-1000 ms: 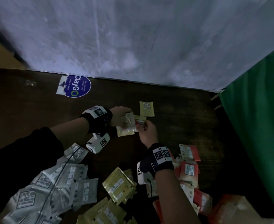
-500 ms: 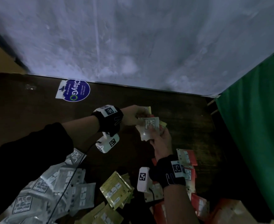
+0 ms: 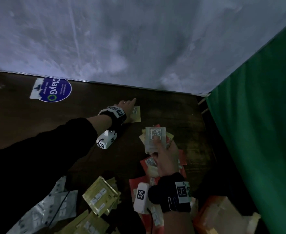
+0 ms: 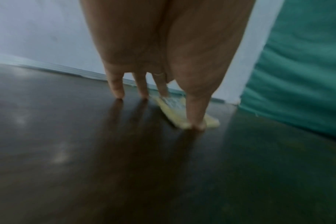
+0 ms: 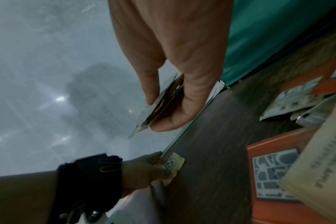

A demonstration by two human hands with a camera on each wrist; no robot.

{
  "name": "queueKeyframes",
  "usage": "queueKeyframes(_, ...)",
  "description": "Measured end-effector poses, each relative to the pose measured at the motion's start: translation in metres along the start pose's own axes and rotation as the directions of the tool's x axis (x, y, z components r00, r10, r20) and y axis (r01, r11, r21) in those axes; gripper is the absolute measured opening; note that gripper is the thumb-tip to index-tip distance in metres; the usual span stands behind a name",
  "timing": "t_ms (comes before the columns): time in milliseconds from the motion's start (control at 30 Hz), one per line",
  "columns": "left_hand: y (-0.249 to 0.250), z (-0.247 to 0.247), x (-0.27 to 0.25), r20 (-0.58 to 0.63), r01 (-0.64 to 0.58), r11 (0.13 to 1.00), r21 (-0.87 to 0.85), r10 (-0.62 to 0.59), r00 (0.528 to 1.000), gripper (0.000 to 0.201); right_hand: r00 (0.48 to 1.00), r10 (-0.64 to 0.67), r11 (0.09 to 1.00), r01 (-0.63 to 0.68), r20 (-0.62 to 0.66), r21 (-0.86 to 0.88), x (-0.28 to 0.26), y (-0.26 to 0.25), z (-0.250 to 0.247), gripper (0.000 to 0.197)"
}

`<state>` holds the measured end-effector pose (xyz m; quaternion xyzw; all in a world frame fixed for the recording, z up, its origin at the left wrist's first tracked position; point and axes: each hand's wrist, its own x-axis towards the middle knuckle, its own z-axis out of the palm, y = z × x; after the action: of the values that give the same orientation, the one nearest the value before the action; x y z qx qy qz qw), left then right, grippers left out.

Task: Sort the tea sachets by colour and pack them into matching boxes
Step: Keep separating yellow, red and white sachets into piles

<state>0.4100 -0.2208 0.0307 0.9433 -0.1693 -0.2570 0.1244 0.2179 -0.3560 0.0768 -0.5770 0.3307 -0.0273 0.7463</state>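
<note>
A person's left hand (image 3: 126, 107) is pressing straightened, spread fingertips (image 4: 195, 125) onto a lone yellow tea sachet (image 3: 135, 114) lying flat on the dark table (image 3: 181, 115), contact only the left wrist view is showing. The right hand (image 3: 164, 156) is pinching a small stack of sachets (image 3: 155, 137) between thumb and fingers above the red sachets (image 3: 149, 164); the right wrist view is showing it edge-on. Silver sachets (image 3: 42, 213), yellow sachets (image 3: 100, 196) and an orange box (image 3: 219, 215) are lying nearer the person.

Left hand (image 3: 127, 107) covers half of yellow sachet (image 3: 136, 114) — print blurred, unreadable.
</note>
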Motion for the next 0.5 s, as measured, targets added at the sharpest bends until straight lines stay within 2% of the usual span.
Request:
queueKeyframes(100,-0.002,-0.006,-0.005,0.059,0.031,0.998,0.060,-0.034,0.998,0.096,1.000,-0.022,1.000,0.022,-0.015,-0.007,-0.011,-0.003,-0.007,0.033)
queueKeyframes(200,0.000,-0.006,-0.020,0.086,0.023,0.999,-0.031,-0.020,0.996,0.073,0.998,-0.059,0.997,0.059,0.014,-0.044,-0.025,-0.006,-0.014,0.025)
queueKeyframes(267,0.008,-0.005,-0.039,0.025,-0.025,0.990,-0.138,0.029,0.999,0.051,0.994,-0.082,0.996,0.083,0.066,-0.022,-0.038,-0.012,-0.017,0.018)
queueKeyframes(333,0.017,-0.008,-0.065,-0.070,-0.084,0.961,-0.264,0.068,0.995,0.039,0.988,-0.110,0.994,0.110,0.112,0.010,-0.051,-0.019,-0.020,0.017)
queueKeyframes(433,0.026,-0.015,-0.118,-0.164,-0.212,0.833,-0.511,0.147,0.975,0.031,0.980,-0.146,0.989,0.141,0.136,0.043,-0.073,-0.025,-0.023,0.017)
queueKeyframes(500,0.031,-0.023,-0.161,-0.227,-0.327,0.689,-0.647,0.235,0.945,0.042,0.977,-0.170,0.985,0.163,0.129,0.064,-0.089,-0.026,-0.023,0.016)
